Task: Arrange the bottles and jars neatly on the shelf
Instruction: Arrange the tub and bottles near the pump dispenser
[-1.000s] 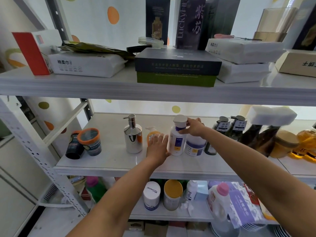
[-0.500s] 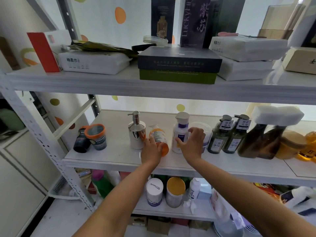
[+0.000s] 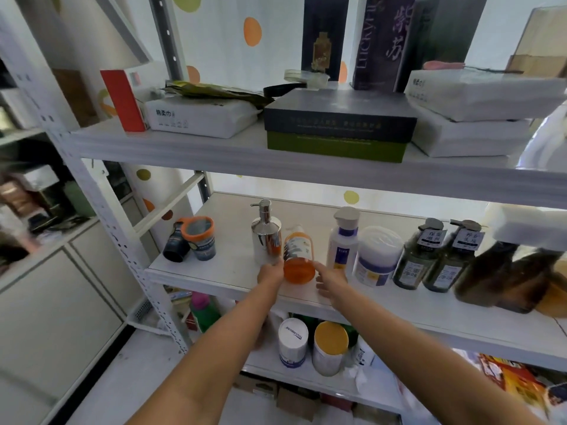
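Left hand (image 3: 271,273) and right hand (image 3: 329,282), fingers extended, touch opposite sides of the orange bottle (image 3: 299,259).

The shelf (image 3: 233,271) is white. Near its front edge stands an orange bottle (image 3: 299,265) with a pale patterned label, beside a mirror-silver pump dispenser (image 3: 266,237). To the right are a white bottle (image 3: 342,240) with a blue band, a white jar (image 3: 376,256) banded blue-violet, and two dark olive pump bottles (image 3: 418,256) with white labels. Toward the left edge, a dark blue jar (image 3: 198,237) has an orange rim. The wall (image 3: 214,32) is white with orange and yellow-green dots.
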Demonstrator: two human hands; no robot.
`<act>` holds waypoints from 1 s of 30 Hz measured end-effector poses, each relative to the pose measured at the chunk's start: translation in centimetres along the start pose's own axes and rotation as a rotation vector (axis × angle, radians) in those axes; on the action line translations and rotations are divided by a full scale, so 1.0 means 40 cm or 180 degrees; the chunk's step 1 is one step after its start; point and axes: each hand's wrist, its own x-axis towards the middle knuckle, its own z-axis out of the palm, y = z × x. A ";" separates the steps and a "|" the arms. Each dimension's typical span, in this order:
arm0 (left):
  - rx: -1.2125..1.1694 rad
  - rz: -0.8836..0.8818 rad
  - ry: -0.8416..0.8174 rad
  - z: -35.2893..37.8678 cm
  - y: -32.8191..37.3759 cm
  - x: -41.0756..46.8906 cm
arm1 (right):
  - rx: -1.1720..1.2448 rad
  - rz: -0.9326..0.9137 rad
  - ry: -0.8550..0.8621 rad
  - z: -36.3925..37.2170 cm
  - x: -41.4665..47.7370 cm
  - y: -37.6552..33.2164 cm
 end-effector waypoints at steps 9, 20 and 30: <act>0.0092 0.0089 -0.0684 0.013 0.024 0.095 | 0.0254 0.0017 0.0138 0.070 0.043 0.015; -0.0078 0.0403 -0.1247 -0.014 0.028 0.101 | 0.0893 0.0049 -0.0110 0.070 -0.025 -0.011; -0.0214 0.0641 -0.1358 -0.028 0.007 0.114 | 0.0921 0.0036 -0.0188 0.078 -0.016 -0.015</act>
